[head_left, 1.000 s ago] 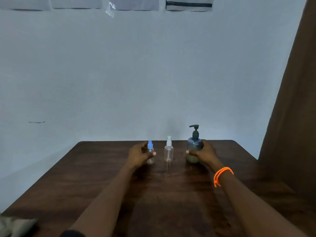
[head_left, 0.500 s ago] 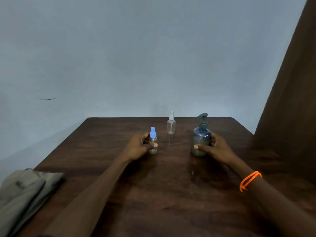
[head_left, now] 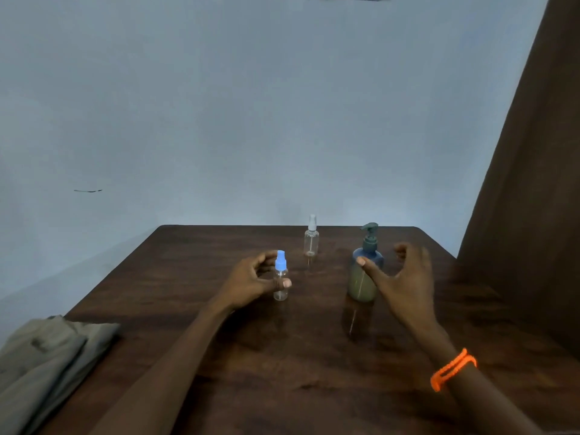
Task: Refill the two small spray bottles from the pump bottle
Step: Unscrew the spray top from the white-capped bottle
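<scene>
Closest to you, at the left edge of the dark wooden tabletop [head_left: 298,372], lies a folded grey-brown cloth [head_left: 47,356]. On your right wrist sits an orange band [head_left: 453,368].

A bit farther out, your left hand [head_left: 251,284] holds the small spray bottle with the blue cap [head_left: 280,279]. Your thumb lies across the front of its clear body and your fingers curl round behind it. The bottle stands straight up, and its bottom looks to be on the tabletop.

Your right hand [head_left: 405,284] is spread wide, with the fingers bent a little and holding nothing. It is just to the right of the pump bottle [head_left: 365,268]. Your thumb reaches in front of the bottle, but you cannot tell if it touches. The pump bottle stands upright on the tabletop. It has a dark pump on top and a greenish liquid inside.

Farther back, between the two and apart from both hands, the small spray bottle with the white cap [head_left: 311,237] stands alone near the far edge.

Behind the tabletop is a pale blue wall [head_left: 251,105], and a brown curtain [head_left: 533,183] hangs on the right.
</scene>
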`<state>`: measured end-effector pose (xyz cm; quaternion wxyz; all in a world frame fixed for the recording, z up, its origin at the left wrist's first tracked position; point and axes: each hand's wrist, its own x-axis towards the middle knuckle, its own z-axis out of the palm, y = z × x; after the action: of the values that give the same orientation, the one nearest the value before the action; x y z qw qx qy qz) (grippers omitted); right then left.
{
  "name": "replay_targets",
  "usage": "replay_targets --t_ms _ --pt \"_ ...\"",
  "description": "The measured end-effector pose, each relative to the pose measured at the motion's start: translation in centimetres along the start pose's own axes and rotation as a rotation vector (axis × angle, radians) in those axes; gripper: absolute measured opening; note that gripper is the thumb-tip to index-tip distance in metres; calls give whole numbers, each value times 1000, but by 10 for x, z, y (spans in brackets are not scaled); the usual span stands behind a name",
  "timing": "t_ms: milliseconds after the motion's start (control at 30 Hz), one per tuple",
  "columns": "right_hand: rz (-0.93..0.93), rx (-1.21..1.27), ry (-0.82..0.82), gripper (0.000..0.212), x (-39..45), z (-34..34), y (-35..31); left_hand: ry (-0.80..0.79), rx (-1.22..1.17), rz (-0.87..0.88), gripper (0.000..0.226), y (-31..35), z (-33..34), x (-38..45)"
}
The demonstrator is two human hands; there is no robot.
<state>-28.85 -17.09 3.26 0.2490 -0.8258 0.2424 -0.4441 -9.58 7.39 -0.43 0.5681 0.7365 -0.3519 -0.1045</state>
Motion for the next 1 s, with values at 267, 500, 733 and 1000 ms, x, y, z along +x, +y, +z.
replay_targets --t_ms 267,500,733,1000 --pt "-387 20 -357 32 -5 100 -45 287 -317 -46 79 -25 2 8" --pt "505 184 -335 59 68 189 -45 354 -365 -21 98 -31 2 12" --pt "523 193 -323 44 92 223 -29 339 -336 -22 92 -37 1 15" --pt "267 232 -485 23 8 157 -35 340 -290 -57 74 -32 1 13"
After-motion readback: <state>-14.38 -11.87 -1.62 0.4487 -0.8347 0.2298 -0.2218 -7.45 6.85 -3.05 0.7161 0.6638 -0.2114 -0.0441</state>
